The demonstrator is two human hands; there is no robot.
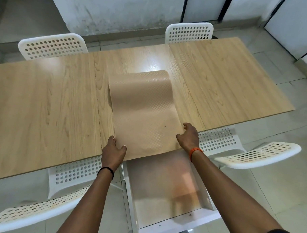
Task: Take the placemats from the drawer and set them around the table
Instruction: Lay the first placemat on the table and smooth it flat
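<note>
Beige textured flexible placemat [143, 113]: light, floppy, curls; take by near corners | left hand [113, 149], right hand [188, 137]: each pinching an edge

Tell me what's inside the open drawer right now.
The drawer shows a pale tan sheet lining its bottom, likely another placemat. Whether more lie stacked beneath it cannot be seen. Its far end is hidden under the table edge and the placemat held by both hands.

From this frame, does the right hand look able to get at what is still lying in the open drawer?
Probably yes. The right hand grips the near edge of the placemat on the table, just above the open drawer. Nothing covers the drawer, though the hand would first have to let go.
</note>
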